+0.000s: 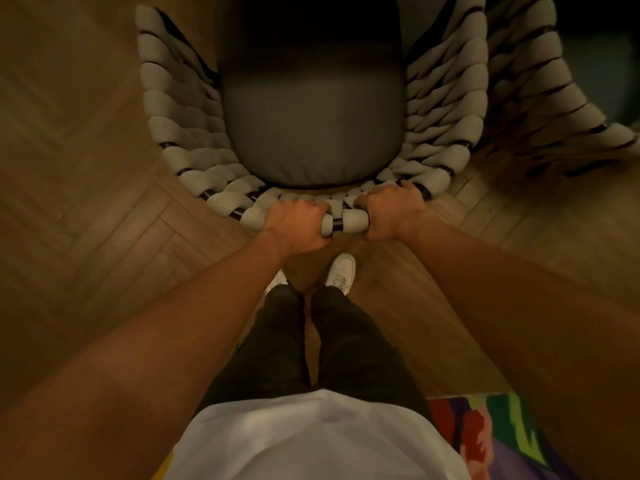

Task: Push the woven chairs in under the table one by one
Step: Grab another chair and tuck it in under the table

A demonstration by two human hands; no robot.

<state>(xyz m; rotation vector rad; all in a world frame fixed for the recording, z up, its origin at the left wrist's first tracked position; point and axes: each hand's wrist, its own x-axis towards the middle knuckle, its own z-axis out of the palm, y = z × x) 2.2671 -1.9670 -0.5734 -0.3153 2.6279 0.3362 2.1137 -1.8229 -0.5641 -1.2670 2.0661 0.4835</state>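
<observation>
Herringbone wood floor fills the view, dim warm light, camera looking straight down. Woven chair sits directly ahead of the person: thick pale rope wrapped around a dark tubular frame, with a dark grey seat cushion in the middle. Far end of the cushion goes into shadow at the top edge; cannot tell what is above it there. Left hand grips the top rail of the chair back, fingers curled over the rope wraps, knuckles up. Right hand grips the same rail just beside it, also wrapped around, with a short run of rope and black tube showing between the two. Both arms extended forward and down. Second woven chair stands close on the right of the first, same pale weave, its side nearly touching the first chair's arm. Below the hands: dark trousers, white shoes on the floor just behind the chair back, white shirt at the bottom. Bright multicoloured rug at lower right, partly hidden by the right arm.
</observation>
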